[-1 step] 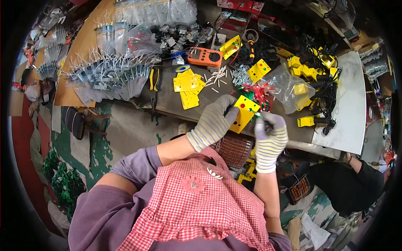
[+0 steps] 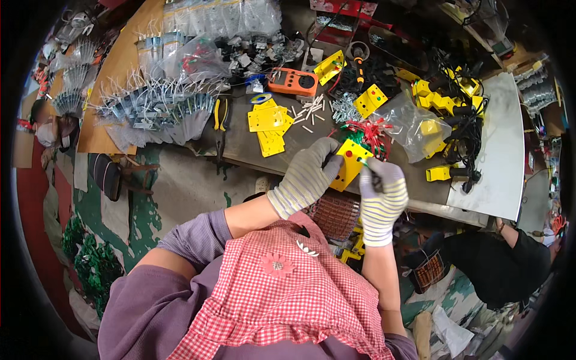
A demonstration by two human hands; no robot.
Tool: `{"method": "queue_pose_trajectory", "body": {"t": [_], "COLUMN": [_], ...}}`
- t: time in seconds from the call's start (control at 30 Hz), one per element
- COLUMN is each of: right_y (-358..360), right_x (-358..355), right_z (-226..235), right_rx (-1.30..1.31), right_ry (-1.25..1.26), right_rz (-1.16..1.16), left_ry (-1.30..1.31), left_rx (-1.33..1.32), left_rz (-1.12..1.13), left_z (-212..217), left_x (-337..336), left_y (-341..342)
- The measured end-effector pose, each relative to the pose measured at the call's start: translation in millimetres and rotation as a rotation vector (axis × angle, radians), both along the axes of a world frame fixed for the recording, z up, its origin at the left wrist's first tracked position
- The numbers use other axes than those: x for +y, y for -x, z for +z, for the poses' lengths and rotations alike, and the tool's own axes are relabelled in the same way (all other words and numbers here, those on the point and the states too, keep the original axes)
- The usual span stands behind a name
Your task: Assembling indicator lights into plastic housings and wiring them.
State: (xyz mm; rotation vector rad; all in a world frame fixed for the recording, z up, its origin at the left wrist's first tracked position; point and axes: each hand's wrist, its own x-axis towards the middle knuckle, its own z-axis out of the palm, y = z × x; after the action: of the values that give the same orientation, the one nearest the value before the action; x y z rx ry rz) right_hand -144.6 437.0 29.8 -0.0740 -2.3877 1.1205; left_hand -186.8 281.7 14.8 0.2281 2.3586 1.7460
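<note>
My left hand [image 2: 305,174], in a striped knit glove, grips the left side of a yellow plate [image 2: 348,168] with holes and a red round part near its top. The plate is tilted above the front edge of the bench. My right hand [image 2: 385,195], gloved alike, is closed at the plate's right edge. Its fingertips pinch a small green piece that is mostly hidden there. Just beyond the plate lies a heap of red and green wired parts [image 2: 373,133]. A second yellow plate [image 2: 371,101] with coloured parts rests behind it.
Stacked yellow plates [image 2: 268,120], yellow-handled pliers [image 2: 221,114], white sleeves [image 2: 311,109], screws [image 2: 346,109] and an orange meter [image 2: 293,81] lie on the bench. Bagged wired strips [image 2: 162,105] fill the left. Yellow housings with black cables [image 2: 462,108] sit right. Another person [image 2: 492,264] is at lower right.
My right hand has shifted slightly left and turned inward, its fingertips closer against the plate. The plate has moved very little in my left hand.
</note>
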Motion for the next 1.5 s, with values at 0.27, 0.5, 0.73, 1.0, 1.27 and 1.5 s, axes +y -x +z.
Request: {"method": "queue_pose_trajectory", "body": {"t": [0.27,0.5,0.73,1.0,1.27,1.5], "right_y": [-4.6,-11.3,-6.8,114.1,34.7,22.5], "right_x": [1.9,5.4,13.4,91.8,80.3,62.3], "right_z": [-14.1,-40.1,-56.3,-25.8,-100.6,-137.7], "right_rx": [-0.219,-0.399,-0.618,-0.123,-0.551,-0.447], "right_ry": [0.330,0.864,0.579,0.624,-0.164,-0.390], "right_rz": [0.070,0.244,0.217,-0.122,-0.076,-0.071], "left_ry": [0.044,0.013,0.097,0.944,1.164,1.306], "left_rx": [0.097,0.071,0.036,0.235,0.163,0.177], "left_rz": [-0.061,-0.215,-0.232,0.025,-0.239,-0.453], "left_z": [-5.4,-17.3,-40.3,-77.6,-88.7,-109.4], "left_x": [-6.6,-25.9,-37.7,-102.2,-111.9,-110.3], "left_y": [-14.4,-21.6,-25.0,73.0,107.3,108.8]}}
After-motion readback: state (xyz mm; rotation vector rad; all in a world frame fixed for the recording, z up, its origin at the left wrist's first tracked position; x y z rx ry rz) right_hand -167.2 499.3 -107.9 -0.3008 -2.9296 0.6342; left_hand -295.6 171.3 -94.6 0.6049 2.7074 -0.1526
